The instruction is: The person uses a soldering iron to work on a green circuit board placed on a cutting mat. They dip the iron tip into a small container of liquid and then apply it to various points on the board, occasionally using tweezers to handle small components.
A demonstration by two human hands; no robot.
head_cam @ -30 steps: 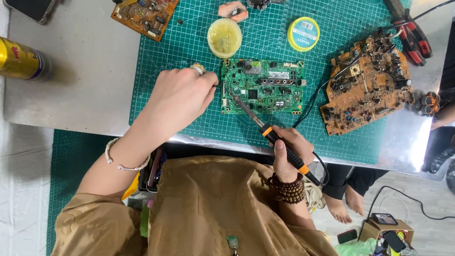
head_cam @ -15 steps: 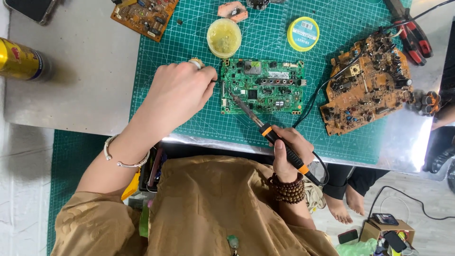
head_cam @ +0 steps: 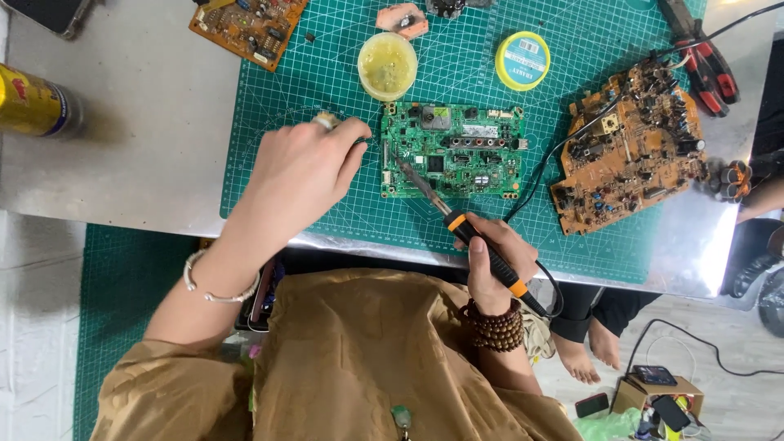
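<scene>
Head view: the green circuit board lies flat near the middle of the frame on the green cutting mat. The right hand, lower centre, is wrapped tight round the handle of a soldering iron, whose tip rests on the board's left part. The left hand sits just left of the board, fingers curled together near its edge; whether they pinch solder wire I cannot tell.

Risks, as I judge them: the left fingertips are close to the hot tip, so a slip of either hand could burn them. The iron's black cable trails past the board's right edge toward the orange circuit board; a snag there could jerk the iron. The board looks unclamped and could slide under pressure.

Room: bare mat lies below the board, yet the table edge runs just under the right hand. Above sit a yellow flux tub and a tape roll, near. Far left stands a yellow can, well apart.
</scene>
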